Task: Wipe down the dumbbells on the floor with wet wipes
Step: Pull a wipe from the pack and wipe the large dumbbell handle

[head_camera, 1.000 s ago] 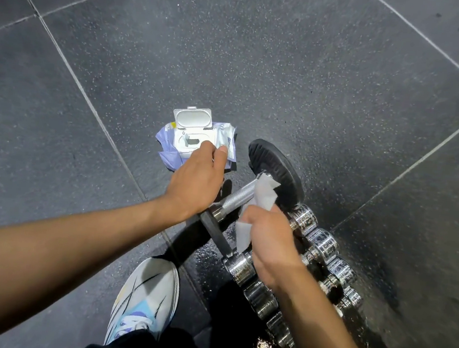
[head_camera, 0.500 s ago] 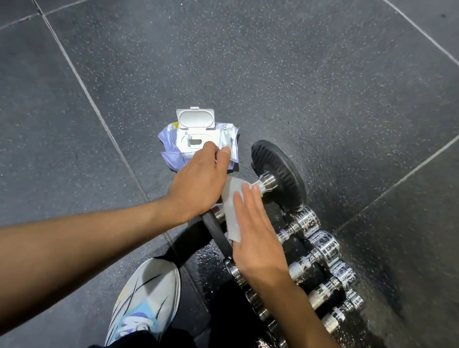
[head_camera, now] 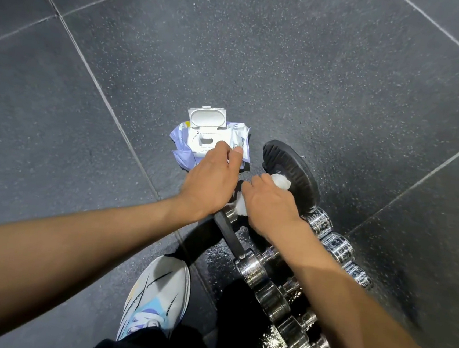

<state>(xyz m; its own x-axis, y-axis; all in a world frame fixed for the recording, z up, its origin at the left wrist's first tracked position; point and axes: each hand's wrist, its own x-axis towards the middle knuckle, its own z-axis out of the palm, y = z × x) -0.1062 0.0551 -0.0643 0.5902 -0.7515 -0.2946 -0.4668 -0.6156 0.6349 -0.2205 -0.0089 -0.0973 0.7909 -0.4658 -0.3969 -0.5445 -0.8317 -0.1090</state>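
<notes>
White wet wipe, gripped by the right hand round the bar of the dumbbell, should twist plate to plate; the left hand clutches the wipes pack.

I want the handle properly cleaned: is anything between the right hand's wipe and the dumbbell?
Nothing visible does. The right hand grips the wipe directly on the dumbbell handle, beside the black plate. The left hand is off to the side on the wipes pack.

The right hand hid the handle of the black-plated dumbbell and most of the wipe, its grip apparently closed round both. The chrome dumbbells ran off the bottom edge.
</notes>
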